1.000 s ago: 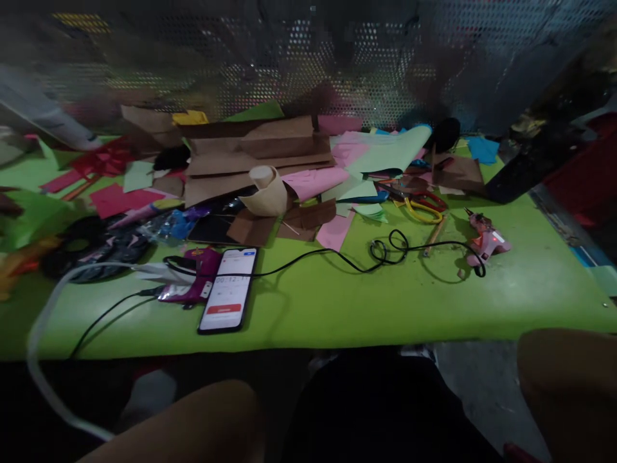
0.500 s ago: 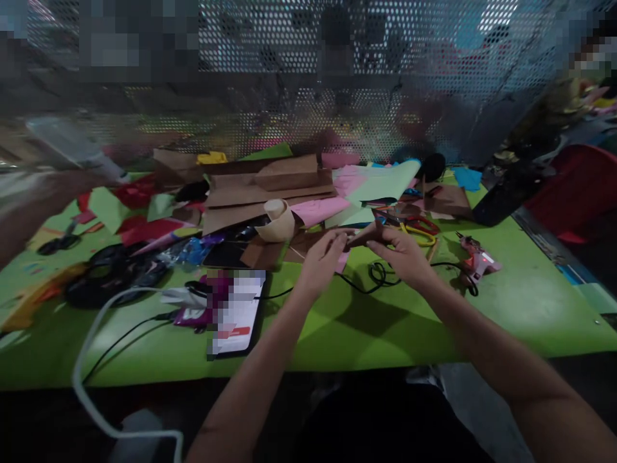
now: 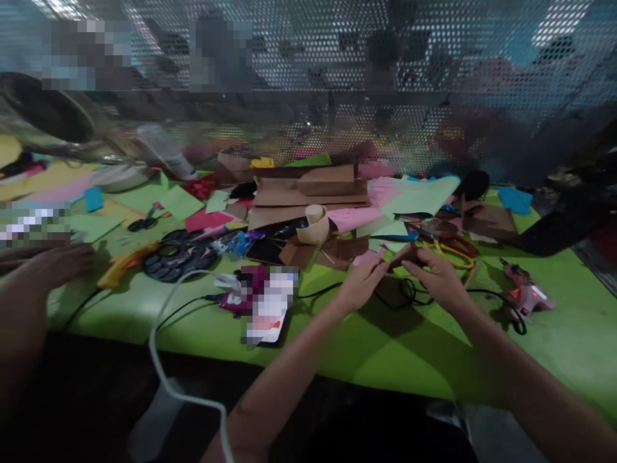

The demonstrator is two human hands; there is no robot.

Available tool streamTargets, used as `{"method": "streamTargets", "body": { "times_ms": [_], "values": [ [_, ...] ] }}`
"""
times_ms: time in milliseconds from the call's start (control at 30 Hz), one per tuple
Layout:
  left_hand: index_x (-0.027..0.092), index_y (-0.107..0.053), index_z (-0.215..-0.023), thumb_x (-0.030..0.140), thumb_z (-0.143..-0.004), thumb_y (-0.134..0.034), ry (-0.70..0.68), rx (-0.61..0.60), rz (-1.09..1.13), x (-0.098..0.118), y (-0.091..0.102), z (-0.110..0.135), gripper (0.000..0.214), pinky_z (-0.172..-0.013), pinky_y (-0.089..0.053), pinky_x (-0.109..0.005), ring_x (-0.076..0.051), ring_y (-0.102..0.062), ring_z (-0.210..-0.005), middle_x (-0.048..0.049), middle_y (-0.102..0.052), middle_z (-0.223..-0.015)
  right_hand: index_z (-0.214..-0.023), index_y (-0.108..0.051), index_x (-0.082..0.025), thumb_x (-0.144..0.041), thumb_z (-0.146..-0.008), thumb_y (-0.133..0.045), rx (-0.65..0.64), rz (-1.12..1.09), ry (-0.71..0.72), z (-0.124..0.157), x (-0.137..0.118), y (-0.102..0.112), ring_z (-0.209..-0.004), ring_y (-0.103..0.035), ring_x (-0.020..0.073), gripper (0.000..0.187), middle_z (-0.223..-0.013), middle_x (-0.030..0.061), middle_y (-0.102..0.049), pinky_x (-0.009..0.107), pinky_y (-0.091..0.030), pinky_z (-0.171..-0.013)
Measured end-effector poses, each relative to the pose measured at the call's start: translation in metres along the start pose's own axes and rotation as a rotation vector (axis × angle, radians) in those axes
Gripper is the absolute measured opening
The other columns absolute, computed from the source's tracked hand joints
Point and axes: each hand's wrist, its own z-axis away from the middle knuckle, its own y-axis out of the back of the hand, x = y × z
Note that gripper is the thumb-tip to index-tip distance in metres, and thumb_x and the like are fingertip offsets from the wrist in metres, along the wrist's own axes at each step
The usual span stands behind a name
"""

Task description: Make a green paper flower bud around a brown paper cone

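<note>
My left hand (image 3: 362, 281) and my right hand (image 3: 436, 275) are close together above the green table. Between them is a small piece of brown paper (image 3: 399, 257), pinched by the fingers of both hands. Part of it is hidden behind the fingers. Just beyond my right hand lie yellow-handled scissors (image 3: 456, 256) and a red handle (image 3: 463, 243). A black cable (image 3: 407, 292) loops on the table beneath my hands. A rolled strip of tan paper (image 3: 313, 225) stands on the brown paper scraps beyond my left hand.
A pink glue gun (image 3: 526, 292) with a red light lies at right. A phone (image 3: 274, 305) and purple power strip (image 3: 248, 289) sit left of my arms. A yellow glue gun (image 3: 126, 265) is further left, near another person's hand (image 3: 67, 263). Perforated metal (image 3: 308, 122) stands behind.
The view has swung left, so the table's things appear further right. The other person's arm is now lower at the left edge. Both my hands still hold the brown paper.
</note>
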Motion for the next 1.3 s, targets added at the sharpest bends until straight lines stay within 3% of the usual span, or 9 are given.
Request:
{"method": "streamTargets", "body": {
  "times_ms": [100,267,367,467,667,867,1033,1167,1300],
  "values": [
    [0.02,-0.065,-0.098,0.033,-0.097,-0.051,-0.006,0.229,-0.153,-0.001,0.014,0.0,0.019,-0.089,-0.047,-0.035,-0.022,-0.062,-0.094,-0.0071,-0.07,-0.1,-0.078,-0.061,-0.021,-0.041,-0.088,-0.056,-0.054,0.156,0.011,-0.007,0.008,0.0,-0.081,-0.057,0.0237,0.023,-0.081,0.0055,-0.062,0.036,-0.044,-0.074],
    [0.019,-0.066,-0.101,0.023,-0.086,-0.064,-0.039,1.011,-0.318,-0.005,0.071,-0.01,0.016,-0.11,-0.04,-0.047,-0.029,-0.056,-0.118,-0.012,-0.067,-0.113,-0.082,-0.057,-0.022,-0.038,-0.087,-0.057,-0.153,0.339,-0.086,-0.02,0.012,-0.003,-0.078,-0.06,0.0227,0.017,-0.085,0.0057,-0.068,0.032,-0.041,-0.069],
    [0.018,-0.063,-0.113,0.011,-0.086,-0.053,-0.035,1.163,-0.123,-0.018,0.106,-0.027,0.03,-0.107,-0.045,-0.036,-0.022,-0.059,-0.117,-0.0103,-0.066,-0.121,-0.082,-0.061,-0.022,-0.042,-0.092,-0.053,-0.297,0.392,-0.107,-0.025,0.007,-0.004,-0.082,-0.063,0.0232,0.024,-0.087,0.0061,-0.07,0.031,-0.043,-0.071],
    [0.016,-0.062,-0.119,0.003,-0.076,-0.052,0.131,0.973,0.0,-0.036,0.123,-0.044,0.047,-0.103,-0.048,-0.033,-0.02,-0.065,-0.111,-0.0109,-0.068,-0.123,-0.083,-0.066,-0.021,-0.044,-0.094,-0.053,-0.372,0.546,-0.031,-0.027,0.002,-0.008,-0.091,-0.064,0.0258,0.029,-0.095,0.0092,-0.069,0.033,-0.046,-0.076],
    [0.019,-0.066,-0.11,0.015,-0.071,-0.067,0.345,0.671,-0.301,-0.041,0.109,-0.049,0.039,-0.101,-0.048,-0.043,-0.031,-0.067,-0.111,-0.0128,-0.074,-0.11,-0.136,-0.057,-0.019,-0.038,-0.086,-0.066,-0.15,0.581,0.13,-0.022,0.001,-0.014,-0.12,-0.059,0.0337,0.054,-0.135,0.0169,-0.058,0.046,-0.05,-0.098],
    [0.02,-0.058,-0.111,0.027,-0.074,-0.07,0.041,0.946,-0.052,-0.006,0.091,-0.046,0.04,-0.096,-0.051,-0.036,-0.025,-0.067,-0.105,-0.0096,-0.07,-0.111,-0.149,-0.044,-0.021,-0.044,-0.085,-0.069,-0.02,0.332,0.286,-0.026,-0.027,-0.01,-0.138,-0.047,0.0359,0.072,-0.149,0.017,-0.052,0.055,-0.041,-0.112],
    [0.023,-0.057,-0.1,0.029,-0.064,-0.078,-0.138,0.784,0.623,0.017,0.058,-0.038,0.042,-0.083,-0.053,-0.025,-0.017,-0.067,-0.094,-0.0017,-0.068,-0.099,-0.159,-0.028,-0.021,-0.054,-0.075,-0.078,-0.048,0.092,0.242,-0.031,-0.054,-0.027,-0.142,-0.044,0.0364,0.103,-0.158,0.0182,-0.043,0.054,-0.039,-0.114],
    [0.025,-0.061,-0.101,0.031,-0.056,-0.088,-0.075,0.654,0.873,0.029,0.034,-0.022,0.052,-0.078,-0.053,-0.024,-0.017,-0.068,-0.088,-0.0004,-0.071,-0.098,-0.15,-0.046,-0.019,-0.046,-0.082,-0.072,-0.039,0.027,0.263,-0.03,-0.054,-0.035,-0.12,-0.06,0.0338,0.077,-0.136,0.0168,-0.064,0.047,-0.047,-0.1],
    [0.023,-0.065,-0.096,0.035,-0.06,-0.086,0.063,0.645,0.961,0.026,0.023,-0.013,0.043,-0.075,-0.052,-0.023,-0.015,-0.069,-0.086,0.0005,-0.073,-0.095,-0.105,-0.073,-0.021,-0.039,-0.095,-0.05,-0.022,-0.07,0.106,-0.027,-0.042,-0.025,-0.082,-0.065,0.0229,0.031,-0.089,0.0043,-0.074,0.033,-0.046,-0.076]
  ]
}}
